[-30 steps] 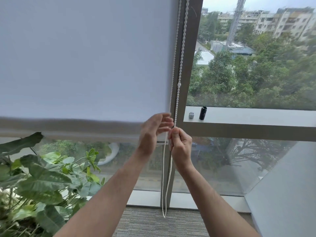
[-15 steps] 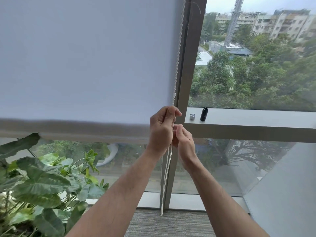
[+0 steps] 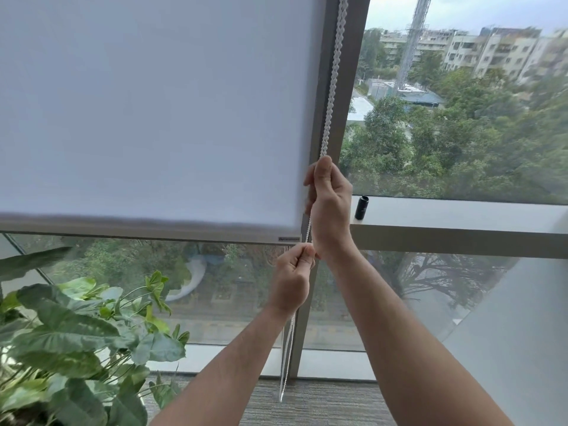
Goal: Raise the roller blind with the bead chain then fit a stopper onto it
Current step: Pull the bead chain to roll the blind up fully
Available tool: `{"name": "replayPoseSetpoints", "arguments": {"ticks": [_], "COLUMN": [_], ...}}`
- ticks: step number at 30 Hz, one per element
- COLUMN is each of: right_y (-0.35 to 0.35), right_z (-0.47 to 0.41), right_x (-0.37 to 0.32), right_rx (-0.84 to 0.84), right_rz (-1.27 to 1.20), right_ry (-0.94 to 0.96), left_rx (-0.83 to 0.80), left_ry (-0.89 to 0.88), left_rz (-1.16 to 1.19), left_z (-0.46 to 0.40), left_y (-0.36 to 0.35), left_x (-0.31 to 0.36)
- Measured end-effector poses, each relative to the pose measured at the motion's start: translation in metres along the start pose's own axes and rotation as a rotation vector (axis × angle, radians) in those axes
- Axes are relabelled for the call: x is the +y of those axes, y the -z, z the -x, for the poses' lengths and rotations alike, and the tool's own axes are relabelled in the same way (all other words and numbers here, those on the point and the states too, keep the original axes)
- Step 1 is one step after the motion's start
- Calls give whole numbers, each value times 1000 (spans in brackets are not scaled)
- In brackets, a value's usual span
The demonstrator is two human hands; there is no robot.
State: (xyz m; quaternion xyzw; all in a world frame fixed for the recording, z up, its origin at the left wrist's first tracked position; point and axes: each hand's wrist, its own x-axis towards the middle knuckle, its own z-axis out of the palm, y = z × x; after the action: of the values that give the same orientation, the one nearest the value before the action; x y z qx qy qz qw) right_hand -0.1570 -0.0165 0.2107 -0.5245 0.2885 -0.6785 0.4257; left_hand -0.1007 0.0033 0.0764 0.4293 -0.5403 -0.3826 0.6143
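Half a second earlier both hands had been bunched together at one height; now the right hand (image 3: 330,204) had climbed toward twelve o'clock while the left hand (image 3: 293,279) had dropped below it. A leafy plant (image 3: 80,342) crowded the seven o'clock corner, well clear of the arms. On the window ledge (image 3: 461,215), just at three o'clock from the right hand, stood a small black cylinder (image 3: 361,207); the grey cap seen beside it before was hidden behind that hand. The roller blind (image 3: 153,112) covered the upper left pane, its bottom bar level with the right wrist. The bead chain (image 3: 333,75) hung along the window frame (image 3: 353,87), passing through both fists. Each hand was closed tight round the chain, fingers curled, forearms angled up from six o'clock.
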Motion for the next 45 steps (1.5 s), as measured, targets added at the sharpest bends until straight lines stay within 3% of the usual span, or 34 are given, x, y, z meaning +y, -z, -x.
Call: {"name": "replayPoseSetpoints", "arguments": {"ticks": [6, 10, 12, 18, 21, 30, 34, 38, 45], "right_y": [6, 8, 11, 23, 31, 57, 64, 60, 16], "right_z": [9, 26, 40, 70, 87, 91, 71, 39, 3], "right_x": [2, 18, 31, 65, 81, 95, 79, 46, -17], "right_rx": [24, 24, 15, 21, 10, -83, 10, 45, -158], "right_rz": [-14, 47, 37, 84, 91, 81, 31, 3, -71], "right_ry": [106, 127, 88, -20, -81, -255, -260, -193, 15], "left_rx": [-112, 145, 166, -83, -196, 36, 59, 36, 47], "left_ry": [-18, 170, 163, -93, -108, -113, -124, -113, 63], "left_rz": [54, 148, 157, 236, 268, 243, 306, 252, 222], "left_z": [-2, -16, -24, -39, -40, -22, -20, -8, 12], "left_y": [11, 24, 28, 17, 0, -16, -13, -14, -7], "left_x": [8, 24, 39, 108, 125, 101, 94, 73, 31]}}
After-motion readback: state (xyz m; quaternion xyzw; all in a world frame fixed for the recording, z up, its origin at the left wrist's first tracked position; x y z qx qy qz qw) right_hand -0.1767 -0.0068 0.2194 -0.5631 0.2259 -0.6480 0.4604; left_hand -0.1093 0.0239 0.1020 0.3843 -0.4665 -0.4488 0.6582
